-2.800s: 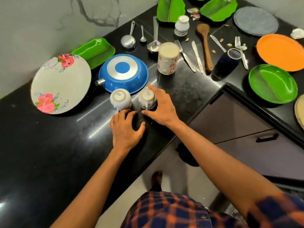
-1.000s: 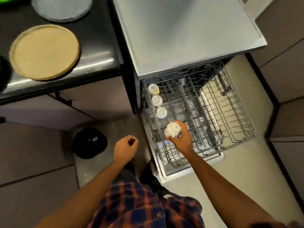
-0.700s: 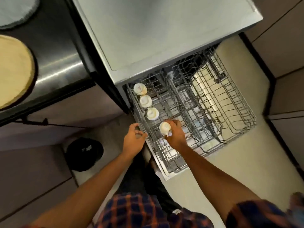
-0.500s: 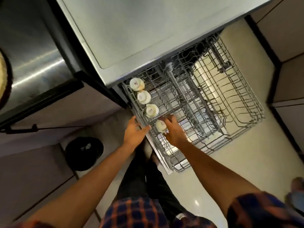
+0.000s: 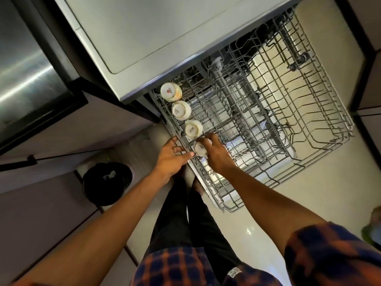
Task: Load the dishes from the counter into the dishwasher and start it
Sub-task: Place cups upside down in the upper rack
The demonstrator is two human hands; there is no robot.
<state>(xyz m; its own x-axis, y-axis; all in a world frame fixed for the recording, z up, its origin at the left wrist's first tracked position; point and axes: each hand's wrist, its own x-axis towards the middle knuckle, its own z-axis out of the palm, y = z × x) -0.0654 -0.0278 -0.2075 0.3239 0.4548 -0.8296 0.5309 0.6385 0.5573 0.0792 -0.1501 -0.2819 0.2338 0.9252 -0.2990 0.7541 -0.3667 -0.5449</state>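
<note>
1. Counter point(image 5: 31, 69): far left, cut off by the frame edge. No dishes show on the visible part.
2. Black bin point(image 5: 107, 182): on the floor below the counter, well apart from the work.
3. Left hand point(image 5: 170, 159): fingers point(image 5: 172, 140) spread and relaxed, lying on the left rail of the upper rack point(image 5: 207, 187). They hold nothing visible. The thumb points toward the held cup point(image 5: 199, 148).
4. Row of 3 cups point(image 5: 181, 110): seated base-up along the rack's left side, running from the dishwasher point(image 5: 165, 38) outward.
5. Held cup: base-up, in line with the row and just beside its nearest cup.
6. Right hand point(image 5: 218, 157): fingers curled round the held cup from the right.

Governing relation: the open slot lies directly under the held cup, at the near end of the row. The cup's axis is close to vertical, rim down. The right hand is the carrying hand; the left hand is just beside it, apparently steadying the rack.

Not determinable: whether the rim already rests on the tines, since the right hand covers the cup's lower part. The cup handle is hidden. The lower rack shows only through the wires.
</note>
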